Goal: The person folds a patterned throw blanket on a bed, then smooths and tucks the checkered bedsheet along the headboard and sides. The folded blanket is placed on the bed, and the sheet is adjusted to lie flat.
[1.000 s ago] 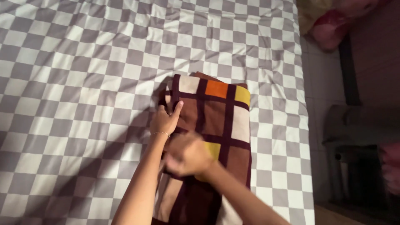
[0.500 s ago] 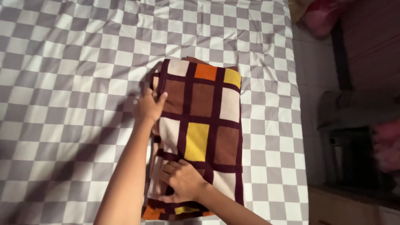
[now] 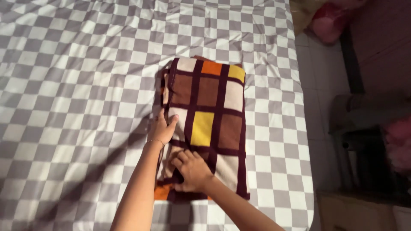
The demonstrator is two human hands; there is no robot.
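Seen from the head camera, I have both hands on one folded blanket of thick, soft fabric, patterned in brown, cream, orange and yellow squares between dark maroon bars (image 3: 208, 124). It lies lengthwise on a bed covered by a single grey-and-white chequered sheet (image 3: 77, 85), close to the bed's right edge, its far end pointing away from me.

My left hand (image 3: 163, 127) rests at the blanket's left edge, fingers wrapped over the stacked layers and thumb on top, so it is closed lightly on that edge. My right hand (image 3: 191, 170) lies flat on the near end, fingers together and pressed down into the cloth; it pinches nothing that I can see.

By its look, I judge the blanket to be soft and limp, fairly bulky in several layers, with some weight but nothing fragile about it. The pile should not be slippery, yet the layers could slide apart if lifted by one corner. The stacked left edge and the near end, where an orange underlayer peeks out, seem the surest places to take hold, one hand on each.

Beyond the bed on the right, two pink bundles are in view: one at the top (image 3: 327, 23), one blurred at the right edge (image 3: 398, 145). One dark piece of furniture (image 3: 364, 141) stands on the floor between them.
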